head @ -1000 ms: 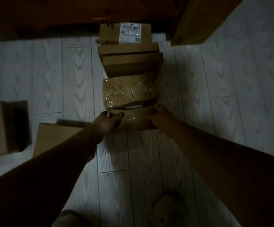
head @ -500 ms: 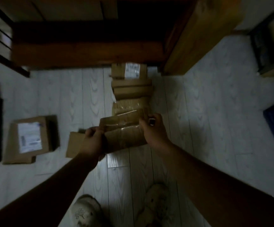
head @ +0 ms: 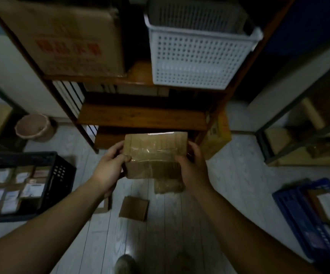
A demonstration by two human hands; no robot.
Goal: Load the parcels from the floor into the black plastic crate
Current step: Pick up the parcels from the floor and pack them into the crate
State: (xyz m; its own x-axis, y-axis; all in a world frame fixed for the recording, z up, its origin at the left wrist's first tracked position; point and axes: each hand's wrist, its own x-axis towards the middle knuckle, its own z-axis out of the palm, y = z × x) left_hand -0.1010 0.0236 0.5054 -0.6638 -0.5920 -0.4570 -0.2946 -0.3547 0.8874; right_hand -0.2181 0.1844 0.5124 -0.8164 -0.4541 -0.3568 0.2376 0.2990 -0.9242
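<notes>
Far left, on the pale plank floor (head: 239, 184): black slatted plastic crate (head: 61, 175), part filled with brown labelled parcels (head: 30, 190). Behind it, a pinkish round bin (head: 33, 127). Higher up, on the dark wooden shelf unit (head: 140, 115), a large cardboard box with red print (head: 71, 42).

Next, left hand (head: 109, 167), grasping the left edge of a brown tape-wrapped cardboard parcel (head: 154, 153), thumb on the top face, fingers wrapped round the side. Parcel held in the air between both hands, in front of the shelf unit's lowest boards, well apart from the black crate.

Below, lying on the floor: a small flat cardboard packet (head: 134, 208) and, just right of it, a shiny taped bundle (head: 169, 186), partly hidden behind the held parcel.

Right hand (head: 193, 167), clasping the right edge, thumb on top. Above, a white perforated plastic basket (head: 197, 56). Far right, a blue plastic crate (head: 298, 210).
</notes>
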